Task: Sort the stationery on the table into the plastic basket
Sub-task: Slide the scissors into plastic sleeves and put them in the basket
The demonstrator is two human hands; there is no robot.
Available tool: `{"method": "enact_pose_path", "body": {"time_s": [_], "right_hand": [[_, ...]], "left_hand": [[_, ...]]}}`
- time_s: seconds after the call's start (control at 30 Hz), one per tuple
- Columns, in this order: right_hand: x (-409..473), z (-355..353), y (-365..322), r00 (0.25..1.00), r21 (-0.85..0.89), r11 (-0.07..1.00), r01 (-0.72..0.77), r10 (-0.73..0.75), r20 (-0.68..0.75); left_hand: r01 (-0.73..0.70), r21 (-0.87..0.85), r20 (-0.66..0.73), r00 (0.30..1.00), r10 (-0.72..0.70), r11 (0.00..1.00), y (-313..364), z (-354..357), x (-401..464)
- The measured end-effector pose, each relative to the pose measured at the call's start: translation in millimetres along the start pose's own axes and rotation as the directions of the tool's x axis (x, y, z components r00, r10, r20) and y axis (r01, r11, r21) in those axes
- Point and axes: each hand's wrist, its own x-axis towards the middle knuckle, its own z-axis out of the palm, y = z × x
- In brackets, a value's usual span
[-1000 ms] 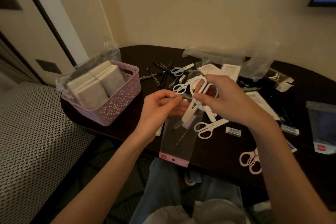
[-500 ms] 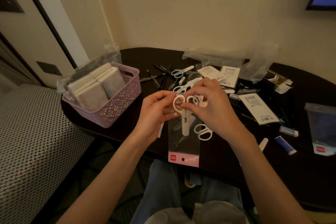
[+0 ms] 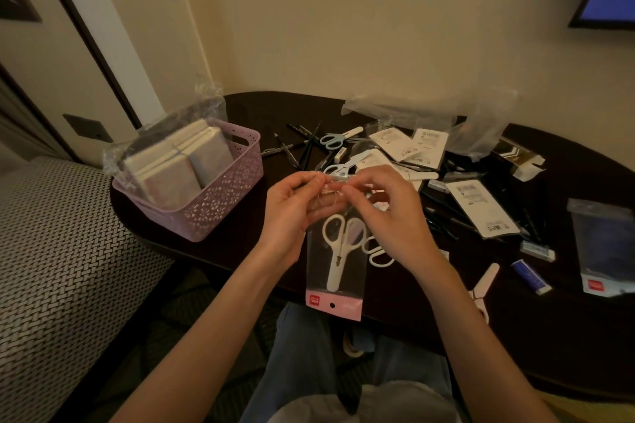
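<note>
Your left hand (image 3: 292, 213) and right hand (image 3: 385, 213) both pinch the open top edge of the clear sleeve (image 3: 335, 271), which hangs upside down over the near table (image 3: 515, 336) edge with its pink header at the bottom. Neither hand is spread: the fingers of each are curled in tight on the film, thumbs toward the gap between them, and they hold nothing else. The white scissors (image 3: 338, 251) sit fully inside the sleeve, handles up just below your fingertips and tip pointing down. The step in hand looks like closing the mouth, so keep the sleeve hanging straight so the scissors stay seated, draw the two edges level, fold the flap flat and press along it from one side to the other. Don't let the handles catch in the fold. The basket (image 3: 220, 196) stands to your left on the table, already holding wrapped notepads (image 3: 178, 165), with room at its near right side. Loose scissors (image 3: 331, 140), pens (image 3: 302, 144) and flat packets (image 3: 481, 206) lie beyond and to your right, unsorted.
</note>
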Motion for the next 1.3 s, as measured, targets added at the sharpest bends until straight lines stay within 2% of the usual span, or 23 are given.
{"method": "enact_pose_path", "body": {"time_s": [0.1,0.2,0.4,0.5,0.57,0.63,0.7,0.77,0.87,1.0,1.13,1.3], "right_hand": [[-1.5,-3.2,1.4,0.992,0.198,0.974,-0.114,0.122,-0.029],[-2.0,-5.1,12.5,0.984,0.24,0.954,-0.177,0.179,0.014],[-4.5,-5.8,25.6,0.98,0.287,0.945,-0.159,0.185,-0.068],[-6.3,-7.2,26.8,0.972,0.364,0.918,-0.156,0.208,-0.11],[-7.7,-8.5,26.5,0.971,0.398,0.906,-0.142,0.205,-0.12],[-9.1,-9.2,25.8,0.974,0.413,0.902,-0.128,0.192,-0.119],[-10.4,-9.3,25.7,0.977,0.415,0.902,-0.121,0.183,-0.113],[-11.5,-9.1,26.9,0.978,0.414,0.901,-0.129,0.184,-0.097],[-11.9,-8.1,28.1,0.983,0.41,0.903,-0.127,0.17,-0.071],[-11.6,-6.3,24.7,0.989,0.411,0.905,-0.111,0.142,-0.045],[-10.8,-8.1,19.9,0.985,0.423,0.891,-0.165,0.166,0.035],[-6.0,1.6,12.7,0.992,0.263,0.956,-0.129,0.129,0.02]], "left_hand": [[0.006,-0.052,-0.016,1.0,-0.007,0.999,2.3,-0.1,2.6],[0.0,-0.086,-0.002,1.0,0.0,0.996,4.1,-1.9,5.9],[-0.064,-0.015,0.118,0.991,0.065,0.998,0.3,-7.3,7.9],[-0.124,0.106,0.221,0.97,0.098,0.987,-2.3,-15.1,8.5],[-0.109,0.134,0.245,0.967,0.074,0.985,-4.8,-19.7,8.7],[-0.063,0.082,0.246,0.968,0.041,0.995,-5.9,-23.4,8.1],[-0.026,0.036,0.235,0.972,0.017,0.999,-5.1,-23.6,6.8],[-0.024,0.069,0.177,0.984,0.011,0.997,-3.1,-19.5,4.9],[-0.082,0.207,0.066,0.995,0.069,0.975,0.6,-10.4,2.0],[-0.14,0.224,0.032,0.99,0.136,0.964,1.3,-8.9,3.9],[-0.144,0.242,-0.045,0.986,0.16,0.96,-0.8,-12.3,5.4],[-0.18,0.259,-0.031,0.981,0.194,0.949,-1.3,-13.0,4.1]]}}
